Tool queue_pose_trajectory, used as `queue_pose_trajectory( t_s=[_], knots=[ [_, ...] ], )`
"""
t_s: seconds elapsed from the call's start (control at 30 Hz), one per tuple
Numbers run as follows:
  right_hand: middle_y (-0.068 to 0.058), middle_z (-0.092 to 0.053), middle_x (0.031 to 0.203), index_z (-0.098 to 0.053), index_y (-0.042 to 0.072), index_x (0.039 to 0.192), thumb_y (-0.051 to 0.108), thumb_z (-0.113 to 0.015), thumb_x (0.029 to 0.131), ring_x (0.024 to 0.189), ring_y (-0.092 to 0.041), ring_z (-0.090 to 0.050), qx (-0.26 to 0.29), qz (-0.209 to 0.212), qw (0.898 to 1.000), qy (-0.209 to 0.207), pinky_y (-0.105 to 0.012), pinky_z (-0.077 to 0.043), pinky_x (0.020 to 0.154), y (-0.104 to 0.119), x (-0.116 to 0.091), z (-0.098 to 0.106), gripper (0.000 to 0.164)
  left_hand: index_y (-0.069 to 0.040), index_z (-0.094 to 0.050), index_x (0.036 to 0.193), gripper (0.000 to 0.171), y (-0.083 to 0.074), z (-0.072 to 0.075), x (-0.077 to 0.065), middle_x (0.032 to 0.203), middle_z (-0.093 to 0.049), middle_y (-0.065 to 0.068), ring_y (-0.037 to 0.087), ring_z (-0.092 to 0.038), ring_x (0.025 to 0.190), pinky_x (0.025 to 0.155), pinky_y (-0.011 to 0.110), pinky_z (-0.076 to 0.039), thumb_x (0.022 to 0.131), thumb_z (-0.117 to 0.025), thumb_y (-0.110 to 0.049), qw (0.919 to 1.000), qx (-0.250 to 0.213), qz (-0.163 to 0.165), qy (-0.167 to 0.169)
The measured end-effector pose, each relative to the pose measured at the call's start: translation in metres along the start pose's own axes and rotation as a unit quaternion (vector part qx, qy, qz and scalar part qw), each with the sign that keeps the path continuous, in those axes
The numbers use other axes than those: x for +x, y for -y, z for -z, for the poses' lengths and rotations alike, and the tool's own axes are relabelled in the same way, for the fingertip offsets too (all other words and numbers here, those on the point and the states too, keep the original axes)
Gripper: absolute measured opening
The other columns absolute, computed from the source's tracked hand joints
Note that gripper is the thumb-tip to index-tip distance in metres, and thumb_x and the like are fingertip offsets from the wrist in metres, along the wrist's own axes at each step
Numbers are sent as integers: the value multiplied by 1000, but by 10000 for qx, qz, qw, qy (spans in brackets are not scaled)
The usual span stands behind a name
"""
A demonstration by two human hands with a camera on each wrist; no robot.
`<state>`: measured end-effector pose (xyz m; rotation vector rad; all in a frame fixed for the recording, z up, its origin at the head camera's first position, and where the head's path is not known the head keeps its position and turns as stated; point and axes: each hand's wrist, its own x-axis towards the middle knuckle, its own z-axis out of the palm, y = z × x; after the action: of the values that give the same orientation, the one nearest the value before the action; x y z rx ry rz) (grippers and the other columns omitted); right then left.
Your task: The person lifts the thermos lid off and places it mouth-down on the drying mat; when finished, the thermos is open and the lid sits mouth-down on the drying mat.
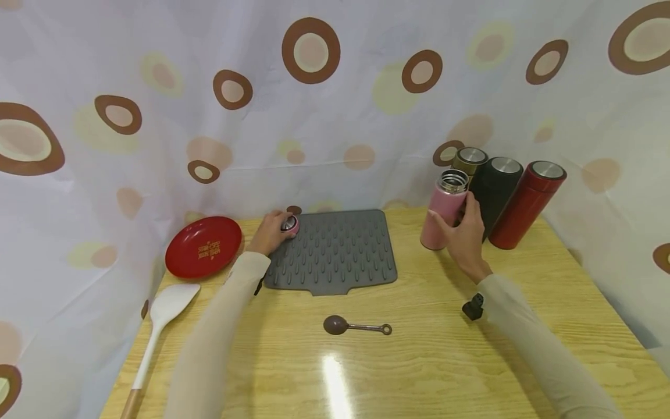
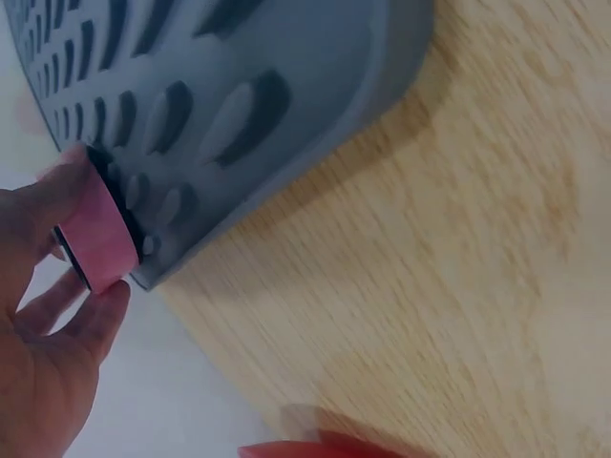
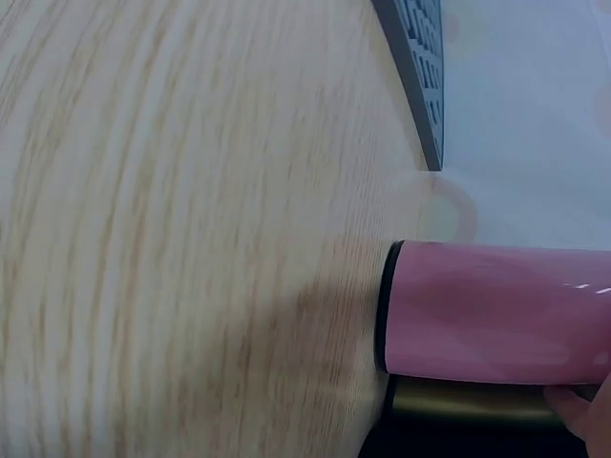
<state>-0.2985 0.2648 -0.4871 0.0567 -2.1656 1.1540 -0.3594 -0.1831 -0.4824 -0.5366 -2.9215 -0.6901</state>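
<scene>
Head view: L hand [image 1: 269, 233] grips a small pink lid [image 1: 289, 226] at far L corner of the grey mat [image 1: 335, 250]; fingers hide part of lid. R hand [image 1: 464, 237] grasps the pink bottle [image 1: 441, 218], upright w/ mouth uncovered, R of mat; fingers on its mat-away side partly hidden. Farther R of mat: gold bottle [image 1: 471, 156], mostly hidden behind others, then black bottle [image 1: 496, 195], part-covered by R hand, & red bottle [image 1: 527, 203]. Red plate [image 1: 204, 247] L of mat; white spatula [image 1: 170, 302] nearer than plate on that side, handle cut off at frame edge. Brown spoon [image 1: 336, 325] just in front of mat. Pale wood table [image 1: 419, 361] under mat, w/ bright glare in front; spotted cloth [image 1: 335, 116] hangs behind mat & to both sides.

L wrist view: lid pinched btw thumb & fingers at mat's corner; hand cut off at frame edge, mat too. Plate = red sliver only.

R wrist view: bottle's top out of frame; only a bit of R hand shows, so can't tell its full grip here. Gold & black bottles partly visible on bottle's mat-away side. Mat: one corner only.
</scene>
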Motion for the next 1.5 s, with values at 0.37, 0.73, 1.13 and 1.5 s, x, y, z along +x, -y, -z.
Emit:
queue_pose_trajectory(
  t_s=[0.37, 0.73, 1.13, 1.5],
  knots=[
    [-31, -50, 136, -35, -2, 157, 22, -86, 90, 126, -45, -55, -271, 111, 9996, -47, -64, -48, 106, -1, -2, -1, 88, 11, -59, 140, 56, -3, -10, -3, 138, -59, 32, 46, -57, 128, 113, 53, -46, 91, -81, -4, 9997, 140, 38, -194],
    [-29, -47, 145, -30, -2, 159, 30, -83, 92, 131, -47, -53, -583, -448, 9968, 307, -65, -43, 111, 13, 3, 8, 92, 7, -62, 136, 49, -6, -13, 1, 137, -59, 28, 46, -55, 126, 108, 54, -49, 92, -80, -6, 9972, 661, -195, -291],
    [-25, -54, 131, -47, -5, 143, 27, -82, 94, 116, -36, -61, -646, 301, 9963, -477, -33, -54, 92, 30, 6, 30, 68, 6, -61, 138, 49, -7, -12, -1, 139, -58, 29, 46, -54, 127, 111, 54, -48, 94, -78, -5, 9985, 501, 68, -212],
    [-32, -56, 114, -59, -14, 121, 22, -66, 102, 106, -37, -58, -307, 937, 9771, -1883, -20, -44, 91, 23, 30, 64, 41, 3, -60, 140, 50, -6, -12, -2, 141, -57, 27, 45, -54, 129, 112, 53, -47, 94, -78, -6, 9983, 535, 178, -162]
  ],
)
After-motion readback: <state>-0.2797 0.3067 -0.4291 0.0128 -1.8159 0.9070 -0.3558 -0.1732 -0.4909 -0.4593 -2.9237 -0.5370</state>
